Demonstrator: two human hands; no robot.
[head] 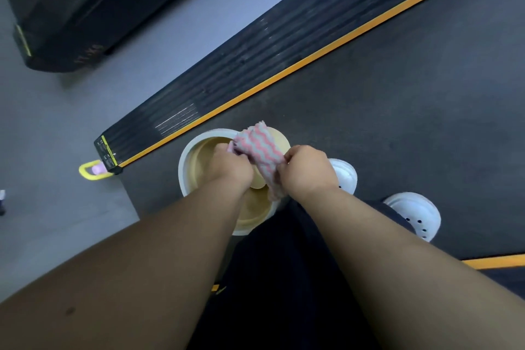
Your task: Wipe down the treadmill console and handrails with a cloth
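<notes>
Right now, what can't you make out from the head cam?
Console, handrails: outside the head view's frame.
Bucket contents: head view, mostly covered by the left hand, right hand and cloth.
Warning label text on the rail end: head view, too small.

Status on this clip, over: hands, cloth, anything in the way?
Left grip and right grip both clutching the zigzag cloth, bunched between them. Cloth held over the white bucket. Console and handrails out of view; nothing seen blocking.
</notes>
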